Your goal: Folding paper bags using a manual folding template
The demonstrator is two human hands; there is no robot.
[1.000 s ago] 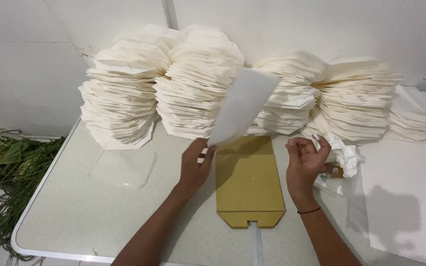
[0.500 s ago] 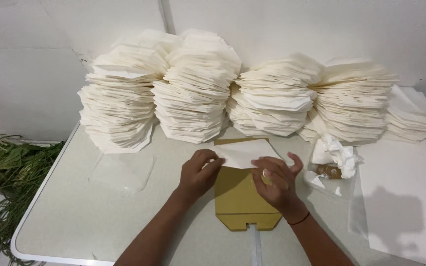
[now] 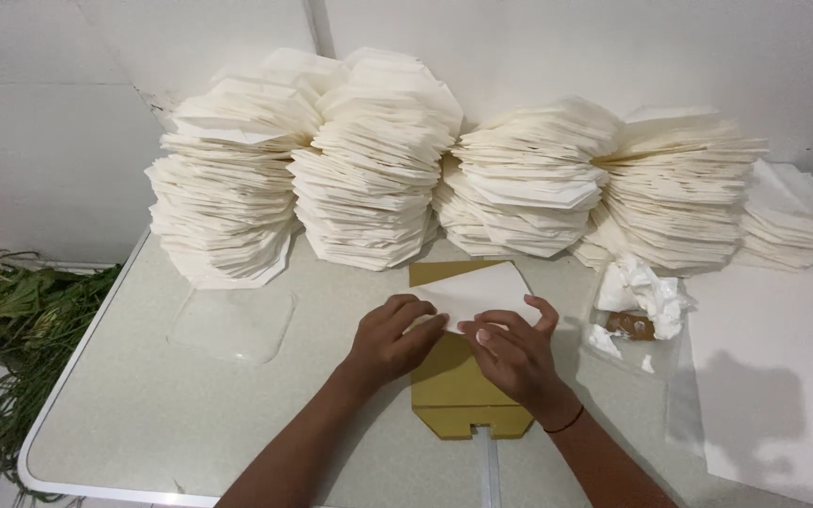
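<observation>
A: Broadly, then, biggest first?

B: A pale table (image 3: pixel 190 423) with a white rim, filling most of the view. Along its far edge, against the wall, four tall heaps of folded white paper (image 3: pixel 369 160), fanned out and leaning into one another, with a lower heap (image 3: pixel 792 221) at the far right.

A: And to the sides?

B: Off the table at the left, green stalks (image 3: pixel 11 320) on the floor. On the right part of the table, a flat white sheet (image 3: pixel 783 376).

A: In the middle?

B: A mustard-yellow board (image 3: pixel 458 395), lying flat, notched at its near edge. On its far half, a white paper sheet (image 3: pixel 477 287), pressed down and creased.

A: Hands?

B: Left hand (image 3: pixel 392 339) palm down, fingers curled loosely and spread over the near left edge of the paper sheet. Right hand (image 3: pixel 515 348) just beside it, fingers bent, tips pushing on the near right edge; a thin red band at the wrist. Both pressing, neither closed around anything.

A: Smaller bits?

B: A clear plastic tray (image 3: pixel 232 325) left of the hands, and crumpled tissue (image 3: pixel 646 287) with a small brown object (image 3: pixel 632 326) to their right.
</observation>
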